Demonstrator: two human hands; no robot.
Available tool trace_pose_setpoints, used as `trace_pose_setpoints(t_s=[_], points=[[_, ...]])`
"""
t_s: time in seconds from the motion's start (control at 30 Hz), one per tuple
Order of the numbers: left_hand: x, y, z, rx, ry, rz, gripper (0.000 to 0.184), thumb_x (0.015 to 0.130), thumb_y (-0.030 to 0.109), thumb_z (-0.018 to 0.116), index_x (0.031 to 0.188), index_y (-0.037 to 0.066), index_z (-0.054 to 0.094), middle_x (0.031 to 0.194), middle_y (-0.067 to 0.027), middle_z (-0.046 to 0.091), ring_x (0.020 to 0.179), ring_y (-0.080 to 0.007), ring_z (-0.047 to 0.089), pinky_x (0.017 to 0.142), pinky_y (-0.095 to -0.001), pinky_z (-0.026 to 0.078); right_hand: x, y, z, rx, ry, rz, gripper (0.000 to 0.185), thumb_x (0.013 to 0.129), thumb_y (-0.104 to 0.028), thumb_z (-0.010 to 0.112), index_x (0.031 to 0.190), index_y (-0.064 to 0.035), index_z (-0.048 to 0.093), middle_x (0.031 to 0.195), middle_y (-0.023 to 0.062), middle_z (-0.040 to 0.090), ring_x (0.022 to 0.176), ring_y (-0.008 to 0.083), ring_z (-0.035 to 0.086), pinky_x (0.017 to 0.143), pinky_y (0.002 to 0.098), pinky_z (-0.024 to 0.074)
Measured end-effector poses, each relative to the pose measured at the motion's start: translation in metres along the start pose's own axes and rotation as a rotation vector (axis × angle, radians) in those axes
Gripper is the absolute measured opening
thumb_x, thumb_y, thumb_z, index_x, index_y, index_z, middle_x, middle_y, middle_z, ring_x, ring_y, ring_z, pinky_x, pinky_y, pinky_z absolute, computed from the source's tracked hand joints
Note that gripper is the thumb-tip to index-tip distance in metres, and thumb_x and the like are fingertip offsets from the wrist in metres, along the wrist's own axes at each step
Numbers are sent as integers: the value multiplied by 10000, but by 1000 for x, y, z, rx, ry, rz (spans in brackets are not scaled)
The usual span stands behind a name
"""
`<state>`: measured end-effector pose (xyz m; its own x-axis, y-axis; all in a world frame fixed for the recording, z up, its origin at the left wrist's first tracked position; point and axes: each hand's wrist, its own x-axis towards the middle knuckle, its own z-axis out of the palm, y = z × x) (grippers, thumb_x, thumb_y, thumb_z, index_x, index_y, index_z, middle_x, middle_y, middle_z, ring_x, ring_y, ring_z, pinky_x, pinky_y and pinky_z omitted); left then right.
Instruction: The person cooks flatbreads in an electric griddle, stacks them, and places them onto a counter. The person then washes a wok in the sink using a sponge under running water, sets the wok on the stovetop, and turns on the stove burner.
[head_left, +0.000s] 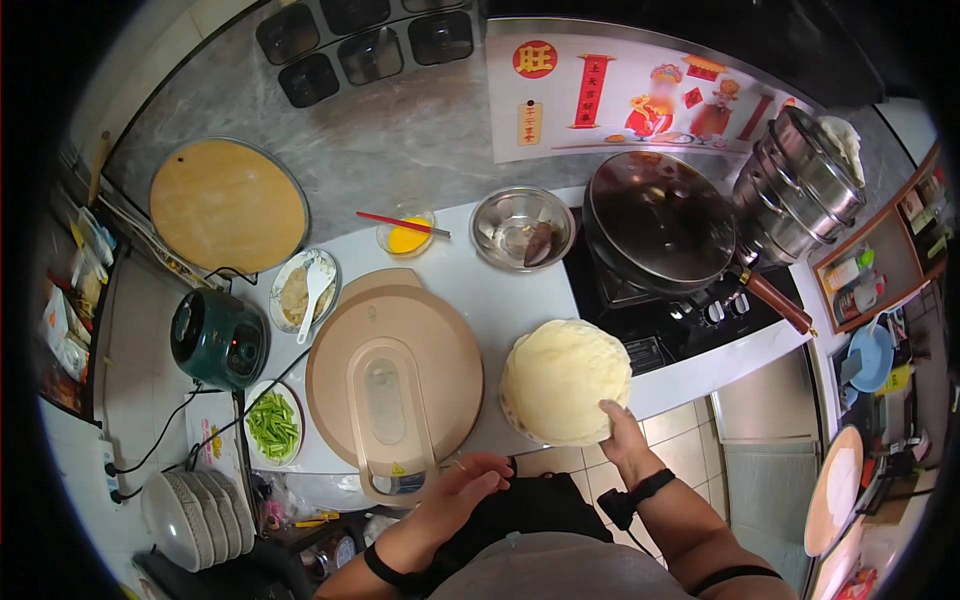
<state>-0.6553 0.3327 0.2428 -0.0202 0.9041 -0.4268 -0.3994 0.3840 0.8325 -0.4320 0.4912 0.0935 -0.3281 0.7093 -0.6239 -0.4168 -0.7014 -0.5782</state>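
A stack of thin, round, pale yellow dough sheets [567, 382] lies on a plate at the counter's front edge. My right hand [622, 432] grips its lower right edge, thumb on top and the other fingers hidden beneath. My left hand [468, 487] is held in front of the counter, empty, with its fingers apart, close to the front end of a large beige round electric pan [395, 375] with its lid down. The hand and the dough do not touch.
Behind are a bowl of yellow liquid [408, 236] with red chopsticks and a steel bowl [522, 228]. A lidded wok [660, 220] sits on the stove, its handle pointing forward right. At left are chopped greens [273, 427], a plate with a white spoon [318, 290], and a green cooker [218, 338].
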Motion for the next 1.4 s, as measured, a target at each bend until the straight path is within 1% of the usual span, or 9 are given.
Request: trace_pose_setpoints(t_s=[0.27,0.53,0.67,0.77,0.87,0.97,1.13,1.23,1.4], points=[[44,-101,4,116,72,-361,277,873,215,506,1096,52,483,995,-30,538,920,-116,515,776,-234,421,-9,-3,4,-501,265,101,422,782,-249,607,1135,-48,494,987,92,592,874,222,589,712,346,485],[86,-156,-5,56,418,-267,327,848,213,519,1114,39,443,957,-55,538,849,-132,535,715,-253,442,0,3,-27,-1268,40,-31,549,810,-459,506,1124,-11,537,1049,235,579,980,323,565,818,346,436],[96,-153,7,27,572,-134,348,867,177,468,1178,35,397,965,-74,537,838,-140,537,692,-260,448,7,0,-40,-1326,7,-89,584,813,-494,478,1086,18,545,1025,246,581,981,360,550,814,368,438],[116,-183,-7,-95,627,67,358,884,133,430,1221,35,357,981,-73,537,834,-142,533,682,-257,449,24,-3,-58,-1254,77,-91,519,828,-434,492,1045,34,550,980,210,604,892,311,589,760,344,458],[123,-172,-3,-301,671,21,313,896,90,391,1206,49,400,969,-48,555,800,-115,537,666,-238,452,32,-13,-57,-919,135,-255,380,837,-346,514,955,10,572,848,121,614,733,209,585,671,310,473],[129,-178,-9,-335,524,13,278,908,116,410,1179,70,454,937,-12,576,773,-80,547,645,-212,453,36,-27,-44,-236,154,15,161,835,-237,509,795,-85,546,669,-14,523,609,101,520,598,241,469],[130,-170,-8,-334,425,-6,266,899,191,486,1146,94,497,911,21,583,778,-56,550,667,-185,458,50,-24,-52,48,105,97,178,854,-242,454,765,-105,525,686,-2,543,640,139,567,657,294,505],[129,-160,-7,-311,411,-44,263,896,195,494,1139,96,503,921,24,583,797,-64,552,703,-200,464,45,-30,-48,73,89,170,286,857,-273,403,860,-30,552,783,66,622,713,173,614,734,306,503],[128,-161,-11,-381,419,-87,272,889,224,503,1128,94,505,877,33,566,773,-71,537,752,-239,459,64,-17,-76,83,2,213,322,876,-317,366,726,-91,539,711,57,615,637,164,583,693,308,494]])
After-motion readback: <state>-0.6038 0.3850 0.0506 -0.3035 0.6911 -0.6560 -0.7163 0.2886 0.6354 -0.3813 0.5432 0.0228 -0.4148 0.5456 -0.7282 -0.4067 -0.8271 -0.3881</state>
